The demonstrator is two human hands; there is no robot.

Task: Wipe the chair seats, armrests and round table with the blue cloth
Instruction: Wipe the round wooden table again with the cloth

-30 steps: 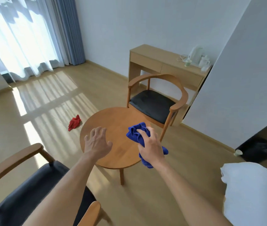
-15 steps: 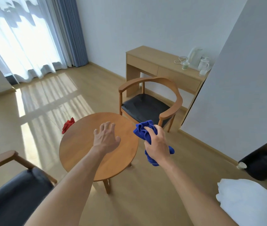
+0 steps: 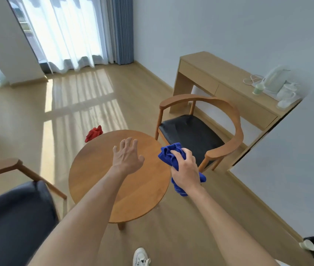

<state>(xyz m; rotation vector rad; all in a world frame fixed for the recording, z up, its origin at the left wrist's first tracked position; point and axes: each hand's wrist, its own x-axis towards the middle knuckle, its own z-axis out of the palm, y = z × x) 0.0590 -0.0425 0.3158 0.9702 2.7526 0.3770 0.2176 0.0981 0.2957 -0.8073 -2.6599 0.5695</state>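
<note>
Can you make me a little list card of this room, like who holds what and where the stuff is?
Left hand: left hand open, fingers spread, over the round wooden table; contact unclear
Right hand: right hand grips the crumpled blue cloth
Cloth position: at the table's right edge, beside the far wooden armchair with black seat
Near chair: dark-seated wooden armchair at lower left
Floor: crumpled red cloth behind the table
Desk: light wooden desk with white kettle and cups

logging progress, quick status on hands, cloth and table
Right hand grips blue cloth, bunched, at round table edge. Left hand open over tabletop. Tabletop bare; red rag on floor beyond.
</note>
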